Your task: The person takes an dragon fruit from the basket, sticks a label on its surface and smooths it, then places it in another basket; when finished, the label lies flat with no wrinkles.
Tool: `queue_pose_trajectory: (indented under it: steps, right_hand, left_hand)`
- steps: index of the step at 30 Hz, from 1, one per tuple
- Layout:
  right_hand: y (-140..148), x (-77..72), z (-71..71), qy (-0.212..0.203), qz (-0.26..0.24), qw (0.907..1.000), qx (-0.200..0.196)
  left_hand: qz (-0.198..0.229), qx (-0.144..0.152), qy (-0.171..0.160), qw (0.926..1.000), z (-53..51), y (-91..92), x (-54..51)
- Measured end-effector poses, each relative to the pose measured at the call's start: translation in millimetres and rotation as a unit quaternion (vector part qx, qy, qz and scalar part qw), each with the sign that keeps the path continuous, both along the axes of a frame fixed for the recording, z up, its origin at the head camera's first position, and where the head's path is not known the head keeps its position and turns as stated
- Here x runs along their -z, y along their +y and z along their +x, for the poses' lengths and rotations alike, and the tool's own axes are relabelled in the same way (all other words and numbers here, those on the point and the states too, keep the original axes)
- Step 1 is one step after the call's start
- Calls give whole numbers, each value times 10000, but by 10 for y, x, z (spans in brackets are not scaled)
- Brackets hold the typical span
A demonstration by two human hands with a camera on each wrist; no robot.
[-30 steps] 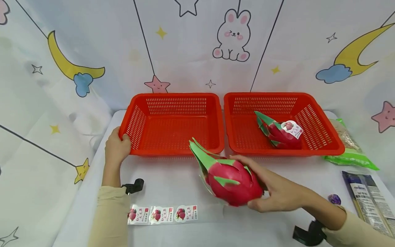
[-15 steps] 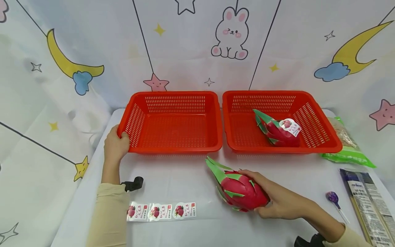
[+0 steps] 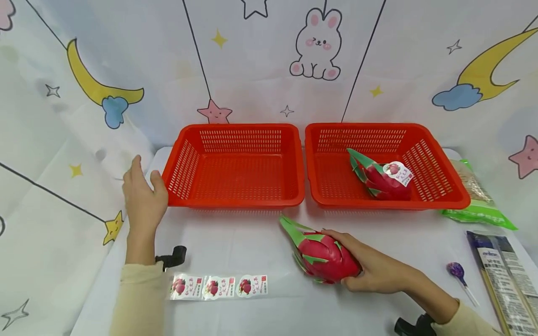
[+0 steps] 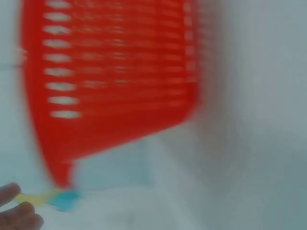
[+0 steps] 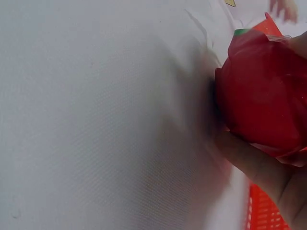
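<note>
My right hand (image 3: 378,270) grips the blunt end of a red dragon fruit (image 3: 323,256) with green leaf tips, low over the white table in front of the baskets; the right wrist view shows the fruit (image 5: 264,91) close up between thumb and fingers. My left hand (image 3: 145,200) has its fingers extended beside the left end of the left red basket (image 3: 244,204), holding nothing. In the left wrist view the basket (image 4: 120,124) is blurred and the fingertips (image 4: 19,211) are apart from it. A strip of stickers (image 3: 218,286) lies at the front left.
The right red basket (image 3: 391,204) holds another dragon fruit (image 3: 386,184) bearing a sticker. At the right lie a green bag (image 3: 483,212), a purple lollipop (image 3: 456,269) and a long dark-and-white packet (image 3: 500,270). A patterned cloth (image 3: 260,65) hangs behind the baskets.
My left hand has let go of the left basket's end and moved slightly left, its fingers extended. The right hand has brought the dragon fruit down and to the right, off the basket's front edge.
</note>
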State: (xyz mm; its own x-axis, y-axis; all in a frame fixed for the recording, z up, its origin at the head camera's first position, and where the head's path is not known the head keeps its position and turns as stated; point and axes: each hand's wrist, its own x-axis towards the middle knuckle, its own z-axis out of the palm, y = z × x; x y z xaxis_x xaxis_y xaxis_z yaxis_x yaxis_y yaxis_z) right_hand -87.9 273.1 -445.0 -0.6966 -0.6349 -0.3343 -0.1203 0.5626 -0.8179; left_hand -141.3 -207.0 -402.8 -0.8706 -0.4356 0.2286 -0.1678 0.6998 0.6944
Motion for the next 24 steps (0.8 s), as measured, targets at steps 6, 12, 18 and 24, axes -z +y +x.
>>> queue_pose_trajectory:
  steps: [6, 12, 18, 24]
  right_hand:
    - [2, 32, -2, -38, -20, 10000, -26]
    - [16, 48, -32, 74, -23, 10000, 46]
    - [27, 68, -46, 10, -16, 10000, 10]
    - [38, 48, -52, 136, -123, 9998, 71]
  left_hand:
    - [-1779, 1648, 403, 9693, 825, 542, -168]
    - [-2298, 3164, -1477, 9084, 1268, 967, 233]
    - [-2822, 3252, -1851, 8834, 1410, 999, 569]
    - [-3224, 3148, -1485, 8803, 1413, 954, 655]
